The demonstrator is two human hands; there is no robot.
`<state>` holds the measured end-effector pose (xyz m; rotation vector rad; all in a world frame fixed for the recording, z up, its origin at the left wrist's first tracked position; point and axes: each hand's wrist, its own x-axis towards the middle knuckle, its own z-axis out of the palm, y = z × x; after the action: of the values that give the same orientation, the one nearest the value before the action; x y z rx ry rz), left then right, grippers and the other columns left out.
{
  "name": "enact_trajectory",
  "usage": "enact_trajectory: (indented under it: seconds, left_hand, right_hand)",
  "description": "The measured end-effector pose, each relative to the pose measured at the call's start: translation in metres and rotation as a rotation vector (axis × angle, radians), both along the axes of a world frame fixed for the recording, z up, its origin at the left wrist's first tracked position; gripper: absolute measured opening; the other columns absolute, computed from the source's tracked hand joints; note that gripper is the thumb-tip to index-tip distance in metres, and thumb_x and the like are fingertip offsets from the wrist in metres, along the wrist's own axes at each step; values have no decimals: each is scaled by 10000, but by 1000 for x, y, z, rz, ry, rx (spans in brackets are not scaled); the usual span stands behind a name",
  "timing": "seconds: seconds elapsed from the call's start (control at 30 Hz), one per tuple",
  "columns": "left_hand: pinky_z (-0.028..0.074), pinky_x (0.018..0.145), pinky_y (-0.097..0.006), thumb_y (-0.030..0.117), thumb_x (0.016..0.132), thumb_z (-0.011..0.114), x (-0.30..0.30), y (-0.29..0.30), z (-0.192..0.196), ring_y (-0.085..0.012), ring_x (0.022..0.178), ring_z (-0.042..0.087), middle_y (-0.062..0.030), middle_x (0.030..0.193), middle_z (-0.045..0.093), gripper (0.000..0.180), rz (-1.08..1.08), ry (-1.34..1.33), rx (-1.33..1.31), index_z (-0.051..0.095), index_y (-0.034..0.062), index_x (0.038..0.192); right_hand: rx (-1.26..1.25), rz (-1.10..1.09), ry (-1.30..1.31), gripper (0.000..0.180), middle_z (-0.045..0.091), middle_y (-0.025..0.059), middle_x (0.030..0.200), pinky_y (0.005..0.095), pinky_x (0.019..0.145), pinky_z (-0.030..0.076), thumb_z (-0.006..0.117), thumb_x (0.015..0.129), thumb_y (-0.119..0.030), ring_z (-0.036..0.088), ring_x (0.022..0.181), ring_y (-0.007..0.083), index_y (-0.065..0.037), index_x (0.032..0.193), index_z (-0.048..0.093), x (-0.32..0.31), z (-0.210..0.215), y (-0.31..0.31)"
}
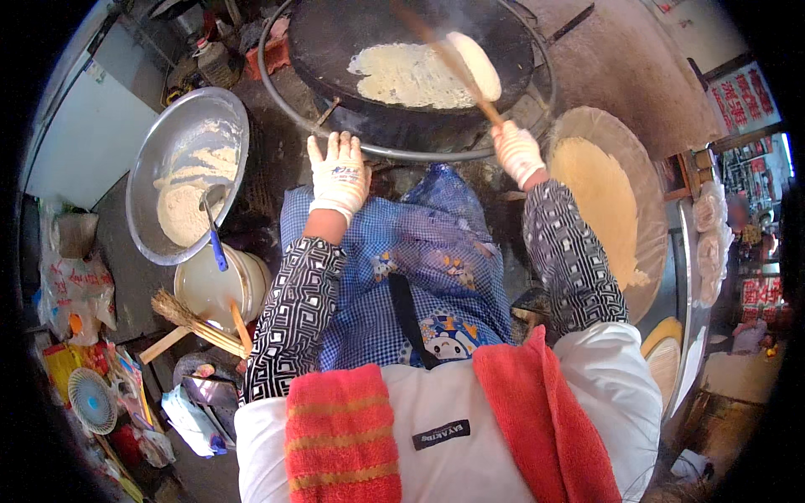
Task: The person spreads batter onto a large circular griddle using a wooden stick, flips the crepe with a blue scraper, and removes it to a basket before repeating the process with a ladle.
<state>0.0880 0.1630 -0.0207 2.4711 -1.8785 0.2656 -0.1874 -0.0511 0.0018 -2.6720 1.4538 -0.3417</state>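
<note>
two gloved hands show, both in white work gloves. right hand [517, 152], upper right of centre, is wrapped tight round the lower end of a wooden spreader stick [453, 63]; the stick's long axis runs up and to the left from the fist, w/ its pale blade end lying on the thin batter sheet [411, 77] at top centre. so the batter sits up-left of the right hand, and the right is clearly the nearer one, already joined to it via the stick. left hand [339, 172], just left of centre, is spread flat, fingers apart, holding nothing; it hovers near the metal rim of the round black griddle [335, 38], can't tell if it touches. outward: blue checked apron in the middle, a big metal basin [151, 151] w/ pale batter and a blue-handled ladle [215, 226] at left, a straw brush lower left, and a stack of finished thin pancakes [604, 201] on a round tray at right. red towel lies along the bottom of frame.
</note>
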Motion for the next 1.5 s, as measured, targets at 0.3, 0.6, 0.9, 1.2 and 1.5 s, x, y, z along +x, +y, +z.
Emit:
enact_trajectory:
  seconds: [0.3, 0.6, 0.9, 1.2, 1.5]
  left_hand:
    - [110, 1128, -641, 389, 857, 589, 35, -6, 5, -288, 1404, 325, -121, 1489, 397, 660, 153, -47, 136, 425, 51, 1400]
    - [133, 1114, -641, 442, 875, 541, 3, 0, 24, -286, 1366, 361, -118, 1432, 452, 632, 66, -4, 51, 456, 57, 1368]
    - [63, 1123, -668, 414, 855, 569, -34, -5, 6, -311, 1403, 320, -147, 1476, 408, 704, -10, 5, 59, 411, 11, 1410]
    - [73, 1122, -668, 381, 860, 562, -5, -2, 9, -304, 1391, 357, -144, 1477, 419, 652, 48, -39, 105, 441, 21, 1390]
    - [366, 1071, -394, 523, 911, 582, 55, -3, 48, -282, 1256, 500, -174, 1353, 541, 675, 82, 1092, 217, 503, 21, 1355]
  right_hand:
    - [42, -123, 61, 354, 670, 236, 831, 496, 767, 517, 465, 968, -346, 660, 806, 401, -21, 905, 590, 12, 12, 13]
    - [-57, -57, 70, 345, 664, 208, 793, 477, 695, 535, 456, 981, -347, 656, 737, 390, -17, 950, 552, 16, 1, 10]
    - [-37, -94, 83, 333, 669, 229, 800, 503, 758, 515, 459, 967, -336, 656, 836, 403, -30, 945, 587, 8, 7, -5]
    - [-106, -33, 39, 315, 655, 219, 736, 508, 668, 525, 488, 964, -334, 644, 695, 414, -34, 911, 570, 8, -2, -2]
    - [57, -85, 123, 371, 673, 259, 869, 509, 783, 513, 422, 986, -344, 655, 849, 423, -13, 966, 589, 18, 5, 2]
